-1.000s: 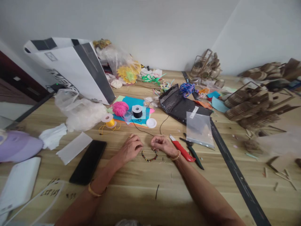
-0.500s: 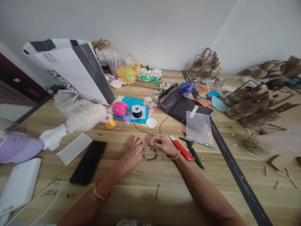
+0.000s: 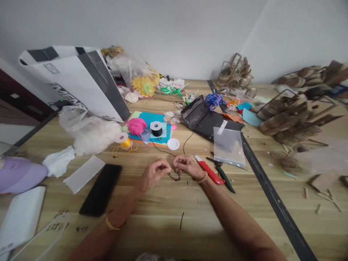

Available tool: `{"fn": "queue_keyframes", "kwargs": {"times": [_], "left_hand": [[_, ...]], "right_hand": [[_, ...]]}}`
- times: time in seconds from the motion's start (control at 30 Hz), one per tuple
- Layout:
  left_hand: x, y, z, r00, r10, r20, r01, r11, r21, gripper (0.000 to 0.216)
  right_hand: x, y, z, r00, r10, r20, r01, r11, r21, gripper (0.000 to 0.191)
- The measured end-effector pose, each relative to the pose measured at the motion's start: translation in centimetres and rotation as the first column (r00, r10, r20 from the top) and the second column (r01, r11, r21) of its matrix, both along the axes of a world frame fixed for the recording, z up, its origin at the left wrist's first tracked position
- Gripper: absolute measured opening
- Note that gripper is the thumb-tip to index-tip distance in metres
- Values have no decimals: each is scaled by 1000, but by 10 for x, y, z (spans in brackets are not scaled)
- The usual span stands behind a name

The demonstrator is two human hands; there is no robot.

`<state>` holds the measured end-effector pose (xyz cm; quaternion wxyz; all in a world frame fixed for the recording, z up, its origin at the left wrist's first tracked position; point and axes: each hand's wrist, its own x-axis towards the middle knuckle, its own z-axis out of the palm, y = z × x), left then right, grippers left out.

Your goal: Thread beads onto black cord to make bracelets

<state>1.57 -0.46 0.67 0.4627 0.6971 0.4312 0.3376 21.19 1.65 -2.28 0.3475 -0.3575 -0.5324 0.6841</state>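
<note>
My left hand (image 3: pixel 153 173) and my right hand (image 3: pixel 185 165) meet near the middle of the wooden table (image 3: pixel 168 217). Both are closed in a pinch on a short strand of coloured beads (image 3: pixel 175 177) that hangs between them. A thin black cord (image 3: pixel 163 150) runs from the strand back to a black spool (image 3: pixel 156 128) lying on coloured paper sheets. Just right of my right wrist lie a red-handled cutter (image 3: pixel 210 174) and dark scissors (image 3: pixel 223 175).
A black phone (image 3: pixel 101 189) lies to the left, with white paper, a crumpled plastic bag (image 3: pixel 88 130) and a large white paper bag (image 3: pixel 78 81) behind. A yellow spool (image 3: pixel 124 141), pink yarn (image 3: pixel 135 126), a clear zip bag (image 3: pixel 227 146), a black pouch (image 3: pixel 203 119) and wooden model parts (image 3: pixel 288 116) crowd the back and right.
My left hand has moved right toward my right hand, closing the gap. The bead strand, which lay in a wide loop on the table, is now drawn short between both hands.
</note>
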Motion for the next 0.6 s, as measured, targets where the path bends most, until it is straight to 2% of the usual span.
{"fn": "queue_keyframes", "kwargs": {"times": [0.17,0.4,0.6], "left_hand": [[1,3,-6,994,93,53,-85,988,-132,23],[-1,10,-19,983,185,12,-183,979,-87,20],[0,9,-21,989,135,-52,-137,990,-43,15]], "right_hand": [[0,0,1,1000,-10,2,10,1000,-5,33],[0,0,3,1000,-4,-6,4,1000,-23,34],[1,-1,5,1000,22,-17,-22,1000,16,33]]}}
